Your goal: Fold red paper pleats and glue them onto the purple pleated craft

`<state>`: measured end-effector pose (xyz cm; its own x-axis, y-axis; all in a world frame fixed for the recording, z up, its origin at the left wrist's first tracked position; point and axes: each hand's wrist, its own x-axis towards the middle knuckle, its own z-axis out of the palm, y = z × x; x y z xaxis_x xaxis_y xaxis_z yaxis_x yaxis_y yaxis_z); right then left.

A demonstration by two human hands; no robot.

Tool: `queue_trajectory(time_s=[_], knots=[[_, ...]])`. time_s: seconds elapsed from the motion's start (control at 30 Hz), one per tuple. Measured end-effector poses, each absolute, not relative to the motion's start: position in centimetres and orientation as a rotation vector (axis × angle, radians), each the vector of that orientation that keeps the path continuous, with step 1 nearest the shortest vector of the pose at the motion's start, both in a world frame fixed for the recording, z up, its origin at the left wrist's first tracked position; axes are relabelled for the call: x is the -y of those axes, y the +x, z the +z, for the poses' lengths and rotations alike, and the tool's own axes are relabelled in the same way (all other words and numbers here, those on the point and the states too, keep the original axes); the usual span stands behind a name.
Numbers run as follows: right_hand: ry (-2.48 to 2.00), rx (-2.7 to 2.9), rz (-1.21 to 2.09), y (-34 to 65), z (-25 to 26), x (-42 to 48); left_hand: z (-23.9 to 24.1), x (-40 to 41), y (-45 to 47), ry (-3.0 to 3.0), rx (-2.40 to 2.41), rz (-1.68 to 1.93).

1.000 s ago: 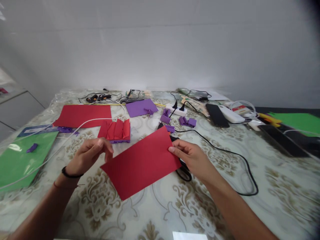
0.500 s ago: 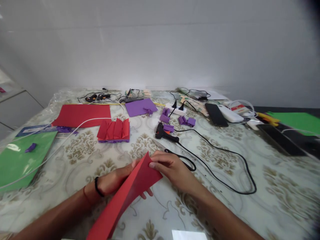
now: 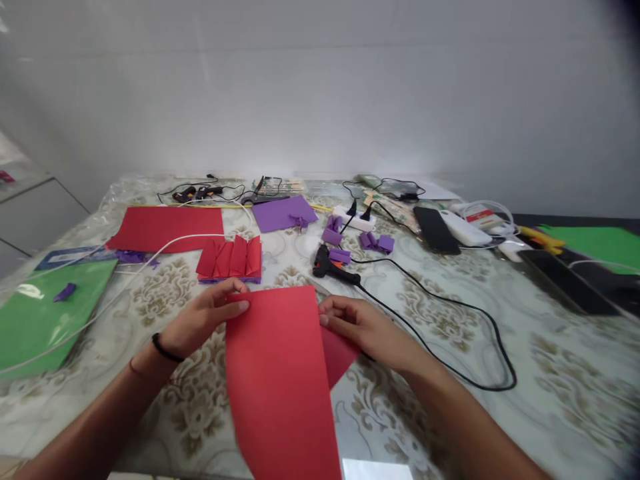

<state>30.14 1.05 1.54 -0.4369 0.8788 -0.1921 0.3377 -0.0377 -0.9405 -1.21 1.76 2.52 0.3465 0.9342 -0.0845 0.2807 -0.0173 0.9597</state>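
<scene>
Between my hands, near the front of the table, hangs a red sheet of paper [image 3: 280, 373], with another red flap showing behind its right edge. My left hand [image 3: 205, 317] pinches the sheet's top left corner between thumb and fingers. At the upper right, my right hand [image 3: 357, 327] grips the edge and the flap. Just beyond the sheet sits a stack of folded red paper pieces [image 3: 230, 259] on purple ones. A black glue gun [image 3: 333, 267] lies past my right hand. The scissors beside it are mostly hidden behind the paper and my right hand.
Red paper [image 3: 167, 230] and a purple sheet [image 3: 283, 213] lie at the back. Green paper [image 3: 45, 327] is on the left. A white power strip [image 3: 357, 219], purple rolled pieces [image 3: 376, 243] and phones [image 3: 435, 230] stand farther right. The black cord [image 3: 495, 333] loops across the right side.
The red paper has turned from a slanted fold to a broad face toward me. My left hand has moved left, out from behind it, onto its top left corner. My right hand shifted slightly right.
</scene>
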Motion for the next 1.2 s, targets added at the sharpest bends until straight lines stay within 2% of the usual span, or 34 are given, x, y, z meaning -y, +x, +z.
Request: queue_trajectory(time_s=[0.23,0.3,0.37,0.47,0.77,1.2], knots=[[-1.534,1.982,1.230,31.4,1.2,-1.6,2.5,-2.0,-2.6,2.003,-1.439,0.776],[-1.577,2.051,1.159,30.8,1.2,-1.3,1.3,-0.6,-1.4,2.141,-1.385,0.769],[-1.595,2.119,1.110,30.1,1.1,-1.0,-0.2,0.9,-0.1,2.503,-1.171,0.619],[-1.628,2.195,1.045,29.4,1.0,-0.7,-2.1,2.4,1.2,2.706,-1.069,0.479],[-1.757,2.280,0.796,29.7,0.3,1.2,-3.4,2.5,1.6,2.797,-1.152,0.315],[-1.750,2.250,0.807,29.6,-0.4,2.6,-3.3,2.8,2.0,2.801,-1.187,0.273]])
